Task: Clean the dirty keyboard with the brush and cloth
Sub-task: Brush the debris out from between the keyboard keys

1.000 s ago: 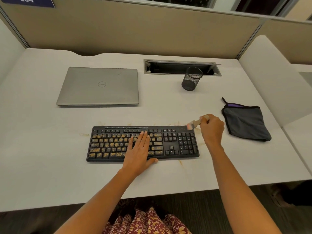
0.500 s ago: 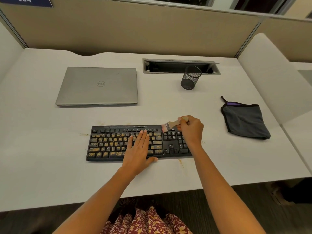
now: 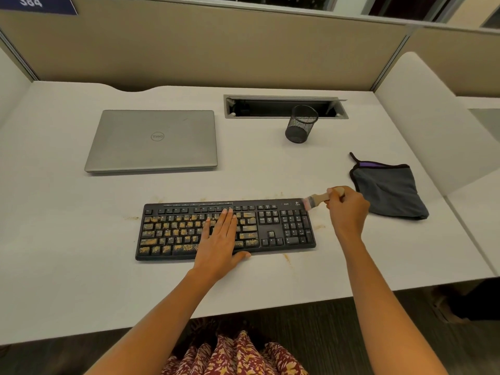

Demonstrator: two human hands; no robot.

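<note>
Head view: desk (image 3: 81,239) carries keyboard (image 3: 273,231), long axis left-right, grit on its letter block. Cloth (image 3: 387,190) lies to the right, apart. Left grip (image 3: 219,239) rests flat, fingers straight, on the mid-keys. Right grip (image 3: 347,209) clasps brush (image 3: 315,200), bristles at the far-right corner; soiled keys lie leftward of it.

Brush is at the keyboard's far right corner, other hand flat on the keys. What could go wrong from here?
1. The left hand lies flat on the keyboard over some of the grit. What it covers may get missed or pressed between the keys.
2. The brush, gripped by the right hand, is at the right-hand edge. Strokes that way could scatter grit over the desk toward the cloth, soiling it before wiping.
</note>
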